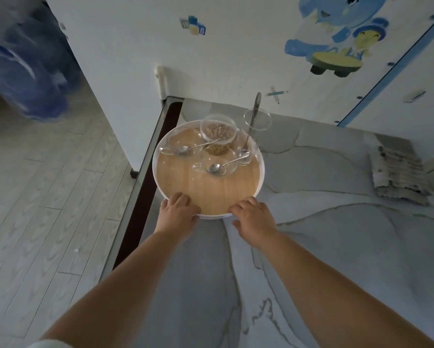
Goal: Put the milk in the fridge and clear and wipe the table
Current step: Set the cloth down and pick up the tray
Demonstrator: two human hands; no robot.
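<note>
Both hands, left (pixel 178 210) and right (pixel 254 218), seemingly around tray (pixel 210 189) rim.

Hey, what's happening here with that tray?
A person seems to be clearing the table. The left hand and right hand grip the near rim of a round tray that carries glass bowls, spoons and a tall glass. A folded cloth lies on the table, to the right.
</note>
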